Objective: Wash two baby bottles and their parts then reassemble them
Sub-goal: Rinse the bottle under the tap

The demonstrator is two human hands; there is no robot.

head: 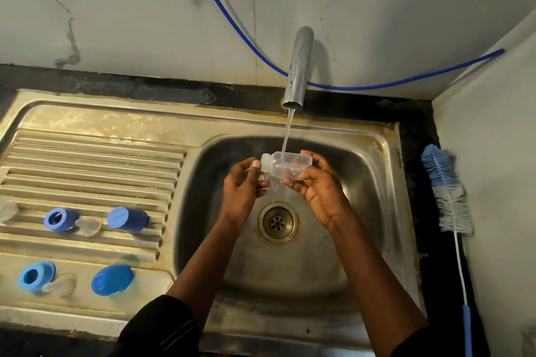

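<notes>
Clear bottle [285, 165] held sideways over the sink [374, 182], under running water.
Both forearms reach up from dark sleeves across the basin. The left hand [243, 185] curls its fingers round the bottle's neck end, thumb by the mouth. The right hand [319, 191] pinches the base end between thumb and fingertips. The bottle lies level between them above the drain [278, 222], and the stream from the tap [297, 72] strikes its upper side.

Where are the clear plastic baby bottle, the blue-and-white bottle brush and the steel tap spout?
clear plastic baby bottle [290, 165], head view, middle of its body.
blue-and-white bottle brush [448, 197], head view, bristle head.
steel tap spout [298, 66], head view, midway along the tube.
</notes>
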